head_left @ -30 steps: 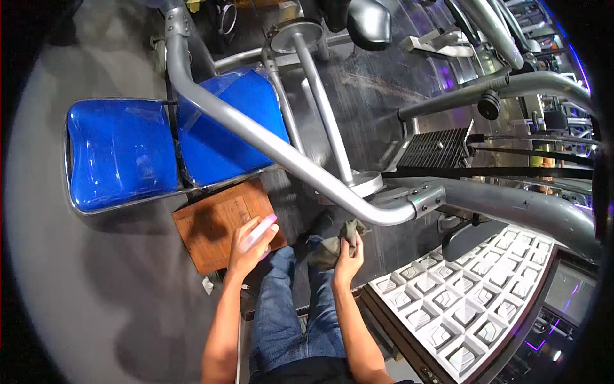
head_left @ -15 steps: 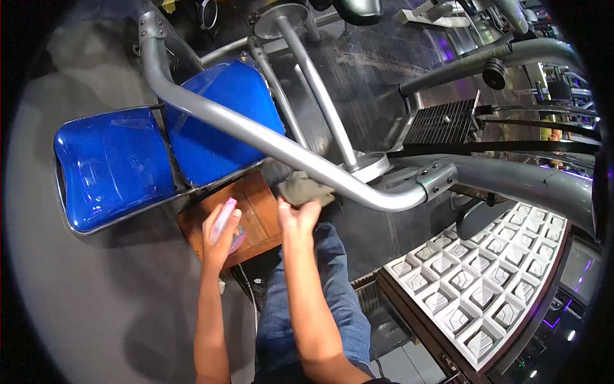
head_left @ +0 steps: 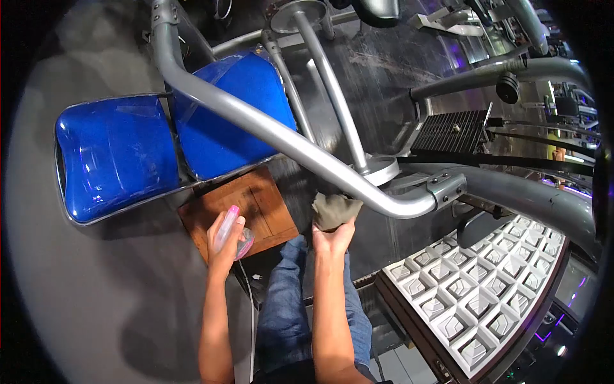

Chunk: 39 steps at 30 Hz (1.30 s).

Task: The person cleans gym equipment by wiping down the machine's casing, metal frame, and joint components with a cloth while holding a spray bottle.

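Observation:
My left hand (head_left: pixel 223 246) is wrapped round a clear spray bottle (head_left: pixel 226 230) with a pink top, above the brown wooden box (head_left: pixel 262 208). A grey-green cloth (head_left: pixel 334 212) is bunched in my right hand (head_left: pixel 333 239), its loose part spreading past the fingers. The cloth is just below the curved silver tube (head_left: pixel 256 121) of a gym machine; I cannot tell whether they touch.
A blue chair (head_left: pixel 118 153) wrapped in clear plastic lies beyond the box at the left. A white panel with square recesses (head_left: pixel 476 288) is at the lower right. A round metal plate (head_left: pixel 380 171) sits behind the tube.
My right hand has swung left with the cloth, then back right, and the cloth is now spread more. My left hand with the bottle has moved slightly left and down. The view has shifted.

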Each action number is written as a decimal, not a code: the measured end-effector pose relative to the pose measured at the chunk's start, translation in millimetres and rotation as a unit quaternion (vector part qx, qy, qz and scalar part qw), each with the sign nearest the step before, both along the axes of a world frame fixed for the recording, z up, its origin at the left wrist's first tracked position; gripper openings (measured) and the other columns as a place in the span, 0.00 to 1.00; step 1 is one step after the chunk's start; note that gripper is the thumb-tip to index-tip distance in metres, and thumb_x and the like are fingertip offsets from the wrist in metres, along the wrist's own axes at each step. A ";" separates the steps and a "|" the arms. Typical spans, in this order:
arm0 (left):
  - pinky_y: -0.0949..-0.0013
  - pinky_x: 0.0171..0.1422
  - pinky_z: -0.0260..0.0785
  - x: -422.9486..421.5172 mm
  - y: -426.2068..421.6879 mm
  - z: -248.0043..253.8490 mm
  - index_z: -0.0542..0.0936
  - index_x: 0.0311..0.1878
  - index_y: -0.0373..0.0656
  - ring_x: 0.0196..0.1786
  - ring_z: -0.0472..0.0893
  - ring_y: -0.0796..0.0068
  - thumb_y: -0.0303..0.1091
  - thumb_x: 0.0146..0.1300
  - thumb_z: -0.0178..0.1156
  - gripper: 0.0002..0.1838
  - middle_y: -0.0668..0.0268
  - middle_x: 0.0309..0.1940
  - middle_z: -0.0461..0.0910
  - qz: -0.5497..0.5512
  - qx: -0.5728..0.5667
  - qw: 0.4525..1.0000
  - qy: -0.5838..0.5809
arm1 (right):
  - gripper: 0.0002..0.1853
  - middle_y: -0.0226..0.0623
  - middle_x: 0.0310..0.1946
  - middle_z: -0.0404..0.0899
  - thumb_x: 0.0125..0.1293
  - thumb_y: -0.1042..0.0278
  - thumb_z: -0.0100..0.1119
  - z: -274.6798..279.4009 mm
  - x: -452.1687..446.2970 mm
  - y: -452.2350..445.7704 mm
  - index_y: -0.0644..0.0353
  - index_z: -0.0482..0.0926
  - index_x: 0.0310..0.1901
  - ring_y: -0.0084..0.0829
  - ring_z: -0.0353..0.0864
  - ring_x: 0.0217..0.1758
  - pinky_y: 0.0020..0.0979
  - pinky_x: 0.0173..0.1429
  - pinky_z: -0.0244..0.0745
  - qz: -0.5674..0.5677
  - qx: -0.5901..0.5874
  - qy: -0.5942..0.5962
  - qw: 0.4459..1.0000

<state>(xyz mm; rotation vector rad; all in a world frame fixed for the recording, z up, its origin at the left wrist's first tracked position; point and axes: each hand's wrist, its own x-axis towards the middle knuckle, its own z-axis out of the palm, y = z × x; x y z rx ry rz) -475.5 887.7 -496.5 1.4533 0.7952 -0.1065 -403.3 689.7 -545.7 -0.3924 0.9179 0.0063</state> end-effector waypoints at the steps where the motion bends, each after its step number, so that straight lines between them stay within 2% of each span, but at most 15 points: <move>1: 0.78 0.34 0.63 -2.3 -0.7 -0.8 0.76 0.38 0.43 0.28 0.70 0.88 0.39 0.69 0.63 0.10 0.76 0.26 0.70 0.003 -0.006 1.000 0.003 | 0.19 0.33 0.50 0.81 0.75 0.49 0.46 -9.9 3.3 4.5 0.51 0.77 0.55 0.38 0.80 0.54 0.45 0.57 0.77 -0.003 0.014 0.004 1.000; 5: 0.78 0.34 0.64 -8.8 -0.6 -7.0 0.76 0.38 0.43 0.27 0.70 0.88 0.40 0.69 0.63 0.11 0.76 0.26 0.70 0.013 -0.010 1.000 0.011 | 0.17 0.29 0.49 0.81 0.74 0.48 0.46 -21.4 34.3 51.3 0.49 0.77 0.52 0.34 0.81 0.51 0.47 0.58 0.74 -0.009 0.047 0.043 0.998; 6: 0.78 0.34 0.64 -8.6 -0.8 -6.6 0.76 0.37 0.43 0.27 0.70 0.88 0.40 0.69 0.63 0.11 0.76 0.25 0.70 0.016 -0.007 1.000 0.009 | 0.19 0.32 0.54 0.80 0.75 0.49 0.45 -91.1 15.5 42.7 0.50 0.77 0.55 0.35 0.80 0.56 0.46 0.62 0.74 0.087 0.293 -0.304 0.902; 8: 0.78 0.34 0.63 -8.1 -2.4 -6.3 0.76 0.37 0.44 0.27 0.70 0.88 0.41 0.69 0.62 0.11 0.76 0.25 0.70 0.022 -0.007 1.000 0.007 | 0.19 0.33 0.53 0.80 0.75 0.50 0.44 1.8 39.0 93.4 0.52 0.76 0.56 0.36 0.80 0.56 0.46 0.61 0.75 0.083 0.089 0.043 0.992; 12: 0.78 0.33 0.63 -11.5 -1.4 -9.1 0.75 0.36 0.44 0.27 0.70 0.88 0.42 0.70 0.62 0.12 0.76 0.25 0.69 0.059 0.004 0.998 0.004 | 0.17 0.35 0.55 0.79 0.76 0.56 0.45 26.2 33.5 92.4 0.56 0.75 0.56 0.34 0.79 0.57 0.41 0.62 0.76 0.240 0.118 -0.033 0.963; 14: 0.77 0.33 0.63 -12.9 -2.1 -7.7 0.75 0.36 0.44 0.27 0.70 0.87 0.43 0.69 0.63 0.14 0.76 0.25 0.69 0.086 0.005 0.996 -0.007 | 0.16 0.34 0.50 0.80 0.73 0.57 0.53 69.6 33.4 66.6 0.57 0.75 0.55 0.33 0.81 0.51 0.38 0.55 0.79 0.283 0.060 -0.022 0.957; 16: 0.77 0.33 0.63 -12.4 -7.1 -4.4 0.76 0.36 0.43 0.27 0.71 0.87 0.44 0.68 0.63 0.14 0.76 0.25 0.70 0.118 0.011 0.993 0.008 | 0.20 0.36 0.50 0.80 0.71 0.58 0.57 97.9 31.6 25.0 0.60 0.74 0.58 0.33 0.81 0.52 0.34 0.56 0.77 0.335 -0.090 0.003 0.938; 19: 0.77 0.34 0.64 -15.0 -11.7 -12.8 0.78 0.38 0.42 0.28 0.72 0.86 0.45 0.68 0.64 0.15 0.75 0.27 0.72 0.163 0.014 0.987 0.003 | 0.19 0.38 0.47 0.81 0.69 0.67 0.59 110.2 40.6 -39.6 0.64 0.74 0.59 0.32 0.81 0.51 0.30 0.57 0.74 0.415 -0.433 -0.082 0.796; 22: 0.76 0.36 0.65 -10.7 -21.3 -10.3 0.80 0.41 0.41 0.29 0.74 0.85 0.44 0.68 0.63 0.14 0.74 0.28 0.75 0.180 0.028 0.983 0.002 | 0.20 0.41 0.46 0.82 0.60 0.81 0.60 114.6 61.4 -90.2 0.66 0.77 0.55 0.34 0.82 0.50 0.28 0.57 0.73 0.488 -0.690 -0.186 0.501; 23: 0.76 0.36 0.66 -7.9 -24.8 -10.5 0.80 0.41 0.41 0.29 0.74 0.85 0.44 0.68 0.63 0.14 0.74 0.28 0.75 0.184 0.031 0.982 -0.004 | 0.24 0.43 0.46 0.82 0.52 0.84 0.61 119.5 70.1 -95.8 0.64 0.79 0.54 0.38 0.82 0.49 0.29 0.56 0.74 0.521 -0.717 -0.204 0.416; 27: 0.76 0.39 0.66 12.2 -43.8 -8.9 0.79 0.40 0.43 0.31 0.74 0.85 0.45 0.69 0.62 0.14 0.75 0.27 0.74 0.227 0.031 0.973 -0.014 | 0.27 0.42 0.46 0.79 0.47 0.79 0.69 105.9 98.4 -68.3 0.53 0.81 0.53 0.45 0.82 0.49 0.37 0.54 0.77 0.594 -0.701 -0.242 0.312; 28: 0.76 0.41 0.64 20.4 -50.1 -7.4 0.78 0.40 0.45 0.32 0.73 0.85 0.46 0.69 0.61 0.14 0.75 0.26 0.72 0.254 0.021 0.967 -0.019 | 0.28 0.41 0.45 0.78 0.49 0.75 0.71 106.2 103.6 -53.6 0.45 0.81 0.55 0.46 0.80 0.50 0.42 0.52 0.77 0.607 -0.700 -0.225 0.301; 32: 0.77 0.40 0.65 47.4 -69.9 -18.8 0.79 0.42 0.45 0.32 0.73 0.87 0.46 0.69 0.63 0.13 0.75 0.26 0.73 0.307 0.057 0.950 -0.019 | 0.25 0.37 0.45 0.78 0.51 0.72 0.71 91.7 141.5 -16.5 0.45 0.81 0.53 0.45 0.80 0.49 0.41 0.51 0.77 0.614 -0.649 -0.321 0.315; 37: 0.76 0.40 0.66 94.6 -87.8 -25.3 0.79 0.46 0.44 0.33 0.74 0.85 0.47 0.67 0.65 0.17 0.74 0.29 0.75 0.356 0.046 0.933 -0.032 | 0.22 0.42 0.41 0.80 0.53 0.71 0.69 86.4 178.6 -0.6 0.46 0.82 0.52 0.48 0.81 0.46 0.43 0.50 0.77 0.643 -0.589 -0.378 0.311; 39: 0.74 0.38 0.68 119.4 -93.2 -28.0 0.78 0.42 0.42 0.33 0.74 0.83 0.45 0.69 0.62 0.14 0.72 0.30 0.75 0.448 0.052 0.892 -0.013 | 0.21 0.42 0.41 0.80 0.53 0.70 0.69 84.7 183.9 -17.6 0.46 0.82 0.52 0.48 0.82 0.45 0.43 0.50 0.77 0.671 -0.564 -0.369 0.310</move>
